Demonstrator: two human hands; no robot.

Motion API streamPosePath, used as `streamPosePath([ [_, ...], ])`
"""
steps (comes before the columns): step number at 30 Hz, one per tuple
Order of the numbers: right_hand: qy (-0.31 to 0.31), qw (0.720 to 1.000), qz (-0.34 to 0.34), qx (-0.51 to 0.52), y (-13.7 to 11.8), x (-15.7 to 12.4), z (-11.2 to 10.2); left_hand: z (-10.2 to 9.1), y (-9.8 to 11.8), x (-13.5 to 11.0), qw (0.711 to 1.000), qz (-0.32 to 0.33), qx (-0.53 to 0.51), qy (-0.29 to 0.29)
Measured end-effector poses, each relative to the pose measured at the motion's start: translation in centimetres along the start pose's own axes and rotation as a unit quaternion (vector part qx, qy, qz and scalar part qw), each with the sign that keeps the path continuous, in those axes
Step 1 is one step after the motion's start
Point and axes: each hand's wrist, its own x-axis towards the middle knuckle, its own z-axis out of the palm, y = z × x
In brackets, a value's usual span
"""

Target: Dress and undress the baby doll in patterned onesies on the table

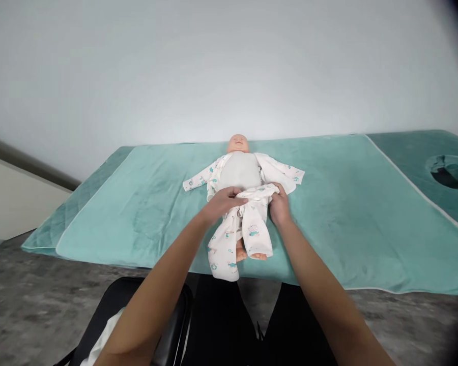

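Lying on its back: a baby doll (239, 170), head towards the wall (213, 66) and feet towards the person, near the front edge of the table (404, 145).
Doll's clothing: a white sleepsuit (255, 229) with small teal prints. It is open across the chest, so the grey cloth body shows, and both sleeves are spread flat to the sides.
Left hand (223, 202): palm down over the doll's waist, with the fingers curled and closed on the bunched upper edge of the sleepsuit's lower half.
Right hand (279, 206): at the doll's hip on the person's right, fingers closed around the same bunched edge of fabric. The two hands are near each other, with the gathered cloth between them.
Legs: one bare foot (265, 256) pokes out of a trouser leg. The other trouser leg hangs slightly over the table's front edge, with a second foot partly showing beside it.
Under the doll: a light teal blanket (347, 218) with a white border, laid over the darker teal table cover.
Far right: an oval face hole (448, 174) in the table.
Lower left: a black chair (137, 300) with a white cloth (105, 333) on it, standing on a grey floor (30, 310).
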Motion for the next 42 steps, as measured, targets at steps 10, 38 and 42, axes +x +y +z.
streamPosePath([
  [10,-0.115,0.987,0.071,0.088,-0.9,-0.4,-0.1,-3.5,0.0,0.9,0.954,0.067,-0.292,0.006],
  [38,-0.306,0.92,0.239,-0.054,-5.9,-0.5,7.7,-3.6,-8.4,1.0,0.935,0.083,-0.295,-0.178],
  [42,-0.384,0.878,0.253,-0.135,-6.4,-0.9,8.0,-2.8,-8.3,1.0,0.91,0.093,-0.397,-0.067],
])
